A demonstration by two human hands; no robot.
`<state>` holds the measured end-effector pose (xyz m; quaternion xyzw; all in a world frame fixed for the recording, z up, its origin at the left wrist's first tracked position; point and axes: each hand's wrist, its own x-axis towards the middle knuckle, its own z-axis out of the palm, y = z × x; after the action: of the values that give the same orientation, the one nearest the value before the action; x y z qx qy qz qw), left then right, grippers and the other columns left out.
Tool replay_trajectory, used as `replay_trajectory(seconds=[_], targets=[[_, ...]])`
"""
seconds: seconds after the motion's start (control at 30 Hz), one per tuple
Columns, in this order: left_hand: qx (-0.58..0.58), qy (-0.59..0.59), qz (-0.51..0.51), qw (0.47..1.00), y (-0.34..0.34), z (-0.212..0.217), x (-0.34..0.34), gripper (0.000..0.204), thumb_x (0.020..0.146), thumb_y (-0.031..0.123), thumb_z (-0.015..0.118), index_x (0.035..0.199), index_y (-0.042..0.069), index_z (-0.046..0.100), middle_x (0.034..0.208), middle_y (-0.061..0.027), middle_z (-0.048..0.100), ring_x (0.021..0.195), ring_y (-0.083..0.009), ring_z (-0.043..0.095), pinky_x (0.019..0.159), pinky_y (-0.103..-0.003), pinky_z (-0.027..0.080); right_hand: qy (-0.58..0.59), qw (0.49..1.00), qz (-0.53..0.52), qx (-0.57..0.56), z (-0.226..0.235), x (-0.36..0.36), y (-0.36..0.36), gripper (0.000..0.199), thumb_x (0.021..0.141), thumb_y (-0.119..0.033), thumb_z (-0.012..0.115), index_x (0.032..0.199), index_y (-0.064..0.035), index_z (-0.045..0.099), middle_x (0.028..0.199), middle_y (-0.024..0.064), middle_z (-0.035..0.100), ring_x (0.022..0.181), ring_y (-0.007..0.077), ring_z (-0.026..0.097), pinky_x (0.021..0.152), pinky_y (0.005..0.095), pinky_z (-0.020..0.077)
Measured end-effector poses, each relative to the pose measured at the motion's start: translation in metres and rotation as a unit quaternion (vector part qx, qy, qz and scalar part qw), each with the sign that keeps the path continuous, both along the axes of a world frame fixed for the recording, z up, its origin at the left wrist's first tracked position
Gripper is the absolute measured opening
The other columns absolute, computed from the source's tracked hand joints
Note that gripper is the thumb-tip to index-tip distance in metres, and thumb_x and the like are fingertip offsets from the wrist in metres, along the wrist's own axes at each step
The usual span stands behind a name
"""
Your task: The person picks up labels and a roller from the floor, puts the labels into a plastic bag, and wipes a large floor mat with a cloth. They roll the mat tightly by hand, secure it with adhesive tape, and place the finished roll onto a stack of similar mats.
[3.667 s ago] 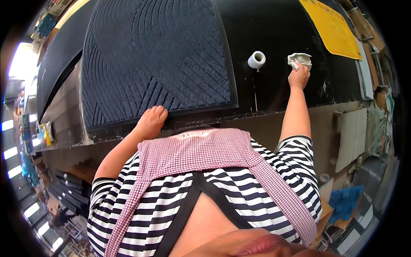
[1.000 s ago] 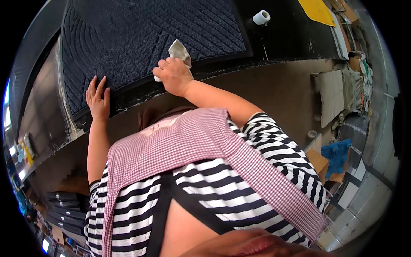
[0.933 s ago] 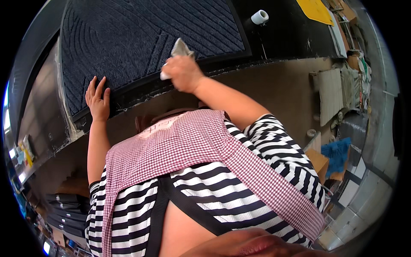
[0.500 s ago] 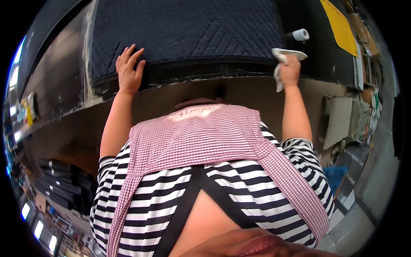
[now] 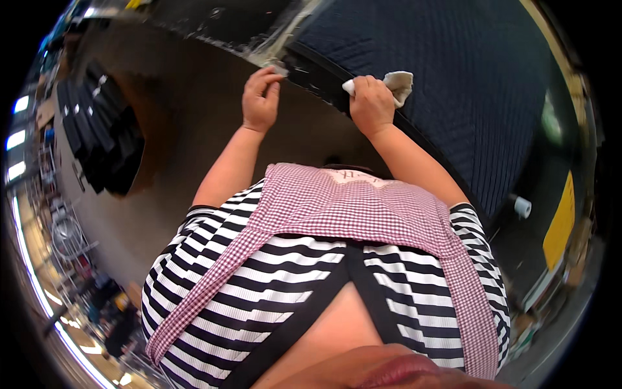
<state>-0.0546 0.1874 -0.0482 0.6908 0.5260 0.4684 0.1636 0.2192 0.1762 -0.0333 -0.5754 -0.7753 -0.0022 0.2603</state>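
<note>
Right hand (image 5: 374, 108) clenched round a white cloth (image 5: 400, 86) at the near border of the ribbed dark-blue mat (image 5: 447, 84). Cloth lies crosswise, loose end pointing right, middle hidden by the fist. Left hand (image 5: 260, 104) bent-fingered beside a pale scrap (image 5: 280, 70); grip cannot be determined. Mat's near edge slants down rightward; far side cut off. Previously, cloth was at mat's right corner, left hand on mat.

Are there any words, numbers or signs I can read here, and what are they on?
None can be read clearly.
Checked apron: lettering on the pale patch at its top, curled partly out of sight, so not readable whole.
Black stack on the left: little white marks, maybe labels, too small to read.
Yellow sheet: any print is too blurred to tell.
</note>
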Motion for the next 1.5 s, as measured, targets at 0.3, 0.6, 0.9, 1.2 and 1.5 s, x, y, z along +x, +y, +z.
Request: replay_trajectory(seconds=[0.3,0.6,0.9,1.2,1.5], targets=[[-0.126,-0.014,-0.06,0.99,-0.074,0.011,0.003,0.017,0.086,0.005,0.068,0.102,0.009,0.073,0.126,-0.0137,0.068,0.116,-0.0336,0.062,0.101,-0.041,0.048,-0.03,0.994,0.108,-0.021,-0.004,-0.163,0.141,0.01,0.088,-0.014,0.059,0.089,-0.0092,0.068,0.094,0.0129,0.071,0.091,0.0321,0.071,0.08,0.0423,0.0571],[-0.059,-0.044,-0.068,0.995,-0.043,0.026,0.025,0.017,0.087,0.003,0.069,0.103,0.007,0.073,0.12,-0.0122,0.069,0.109,-0.0312,0.067,0.093,-0.038,0.053,-0.059,0.972,0.131,0.188,0.052,-0.057,0.232,0.022,0.082,-0.01,0.066,0.102,-0.0135,0.076,0.106,0.0093,0.071,0.098,0.036,0.066,0.083,0.048,0.0534],[0.072,0.105,-0.202,0.971,0.05,0.028,0.085,0.017,0.08,0.011,0.073,0.098,0.012,0.072,0.102,-0.0037,0.068,0.093,-0.0244,0.066,0.087,-0.04,0.051,-0.059,0.892,0.445,-0.046,0.024,-0.054,0.204,0.025,0.079,-0.005,0.06,0.098,-0.0132,0.074,0.103,0.0029,0.066,0.103,0.0259,0.063,0.089,0.0402,0.0501],[-0.129,0.243,-0.046,0.96,0.076,0.042,0.106,0.054,0.087,0.037,0.072,0.135,0.014,0.059,0.156,-0.0165,0.041,0.147,-0.0377,0.034,0.122,-0.052,0.022,-0.19,0.88,0.434,0.016,0.035,0.05,0.355,0.03,0.08,-0.006,0.061,0.105,-0.0161,0.072,0.104,0.0018,0.064,0.105,0.0248,0.061,0.093,0.0406,0.0473],[-0.141,0.279,-0.049,0.949,0.082,0.033,0.106,0.055,0.086,0.038,0.072,0.132,0.012,0.061,0.154,-0.0194,0.044,0.146,-0.0401,0.035,0.12,-0.053,0.023,-0.336,0.928,0.115,0.112,0.028,0.223,0.581,0.03,0.09,-0.005,0.054,0.106,-0.0205,0.074,0.111,0.0039,0.071,0.11,0.0258,0.066,0.097,0.0421,0.0512]])
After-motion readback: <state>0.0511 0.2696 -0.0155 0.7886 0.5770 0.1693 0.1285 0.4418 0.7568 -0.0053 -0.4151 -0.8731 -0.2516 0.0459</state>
